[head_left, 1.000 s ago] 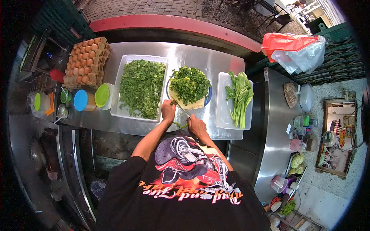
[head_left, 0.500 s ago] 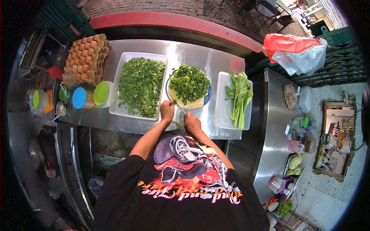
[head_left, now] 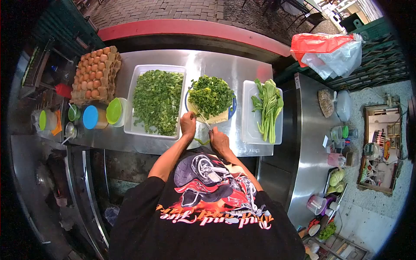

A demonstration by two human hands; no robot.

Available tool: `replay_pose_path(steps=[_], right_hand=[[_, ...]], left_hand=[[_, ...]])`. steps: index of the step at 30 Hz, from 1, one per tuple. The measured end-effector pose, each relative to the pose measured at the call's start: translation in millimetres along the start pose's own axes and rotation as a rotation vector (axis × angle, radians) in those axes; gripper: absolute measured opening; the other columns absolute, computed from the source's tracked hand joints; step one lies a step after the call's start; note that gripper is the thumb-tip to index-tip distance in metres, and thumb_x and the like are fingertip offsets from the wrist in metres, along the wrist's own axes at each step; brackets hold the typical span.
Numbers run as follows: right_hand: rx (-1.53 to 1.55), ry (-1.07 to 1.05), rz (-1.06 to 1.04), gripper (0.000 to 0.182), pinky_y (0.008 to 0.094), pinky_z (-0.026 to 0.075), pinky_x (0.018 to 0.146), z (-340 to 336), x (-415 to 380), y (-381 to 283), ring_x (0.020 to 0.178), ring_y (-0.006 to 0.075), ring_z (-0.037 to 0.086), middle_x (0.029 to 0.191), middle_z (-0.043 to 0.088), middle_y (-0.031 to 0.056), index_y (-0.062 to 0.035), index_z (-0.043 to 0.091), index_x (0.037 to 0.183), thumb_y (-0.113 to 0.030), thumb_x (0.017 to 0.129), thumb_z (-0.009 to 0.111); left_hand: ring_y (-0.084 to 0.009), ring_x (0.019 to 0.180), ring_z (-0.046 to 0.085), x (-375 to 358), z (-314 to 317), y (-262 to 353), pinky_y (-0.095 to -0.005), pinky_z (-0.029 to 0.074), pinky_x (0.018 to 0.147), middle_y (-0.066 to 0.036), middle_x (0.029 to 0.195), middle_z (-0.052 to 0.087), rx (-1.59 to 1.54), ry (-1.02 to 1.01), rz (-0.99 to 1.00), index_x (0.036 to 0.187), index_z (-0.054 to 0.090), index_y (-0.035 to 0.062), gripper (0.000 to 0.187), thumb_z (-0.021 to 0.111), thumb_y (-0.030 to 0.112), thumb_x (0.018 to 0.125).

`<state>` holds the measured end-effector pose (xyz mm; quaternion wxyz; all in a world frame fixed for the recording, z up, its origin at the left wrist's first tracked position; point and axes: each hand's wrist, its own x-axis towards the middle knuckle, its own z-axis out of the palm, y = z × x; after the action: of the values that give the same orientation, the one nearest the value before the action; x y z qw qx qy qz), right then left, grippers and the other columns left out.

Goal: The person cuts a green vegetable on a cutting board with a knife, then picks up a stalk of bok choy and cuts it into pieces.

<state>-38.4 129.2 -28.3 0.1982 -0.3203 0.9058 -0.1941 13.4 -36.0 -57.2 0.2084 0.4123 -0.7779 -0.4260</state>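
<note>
My right hand (head_left: 219,141) is wrapped around the handle of a knife (head_left: 203,117), whose blade points up and left over the near edge of a round cutting board (head_left: 234,108). Close to the blade, my left hand (head_left: 188,124) has its fingers drawn together; what is between them is too small to make out. Chopped leafy greens (head_left: 211,96) are heaped on the board. A strip of green leaf (head_left: 201,141) lies at the counter edge between my hands. To the left, a white tray (head_left: 128,125) holds more chopped greens.
On the right, whole leafy stalks (head_left: 269,110) lie on a pale plastic tray (head_left: 250,130). An egg carton stack (head_left: 113,65), a blue-lidded tub (head_left: 90,117) and a green bowl (head_left: 114,109) stand left on the steel counter (head_left: 173,58). Plastic bags (head_left: 331,56) hang at upper right.
The view has shifted slightly. Both hands remain at the board's near edge, and the knife blade now shows more plainly beside my left fingers. The heap of greens looks the same.
</note>
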Motion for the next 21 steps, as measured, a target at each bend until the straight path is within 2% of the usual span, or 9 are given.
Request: replay_pose_path(steps=[4,11,18,21], right_hand=[[-0.018,-0.049,-0.009,0.027,0.0575,0.046,0.062,0.7,-3.7,3.0,0.067,0.0489,0.061,0.071,0.062,0.0276,-0.0039,0.048,0.094,-0.031,0.093,0.049],[-0.063,-0.060,-0.027,0.026,0.0569,0.047,0.061,-0.6,-8.6,3.7,0.067,0.0488,0.061,0.071,0.062,0.0285,-0.0028,0.048,0.094,-0.029,0.093,0.050],[0.007,-0.058,-0.031,0.025,0.0586,0.046,0.063,23.8,15.1,4.7,0.069,0.0513,0.059,0.071,0.061,0.0304,-0.0018,0.046,0.093,-0.026,0.093,0.049],[0.025,-0.067,-0.031,0.025,0.0589,0.046,0.065,25.4,21.0,3.3,0.073,0.0508,0.060,0.073,0.062,0.0296,-0.0028,0.046,0.096,-0.028,0.093,0.048]], left_hand=[[-0.0337,0.081,0.062,-3.0,-2.0,-4.5,-0.0417,0.049,0.071,-0.014,0.089,0.063,0.149,-0.036,0.050,0.083,0.069,0.0075,0.006,0.066,0.011,0.078],[-0.0332,0.083,0.062,-9.4,-6.0,2.7,-0.0420,0.049,0.072,-0.014,0.091,0.063,0.117,-0.037,0.112,0.087,0.069,0.0047,0.010,0.065,0.012,0.081],[-0.0345,0.082,0.061,-4.2,-2.9,-8.6,-0.0419,0.048,0.071,-0.017,0.085,0.062,0.074,-0.087,0.151,0.085,0.069,0.0030,0.011,0.063,0.011,0.081],[-0.0345,0.081,0.062,-5.0,-6.4,-4.8,-0.0420,0.048,0.071,-0.016,0.085,0.062,0.063,-0.083,0.148,0.083,0.069,0.0054,0.010,0.063,0.013,0.081]])
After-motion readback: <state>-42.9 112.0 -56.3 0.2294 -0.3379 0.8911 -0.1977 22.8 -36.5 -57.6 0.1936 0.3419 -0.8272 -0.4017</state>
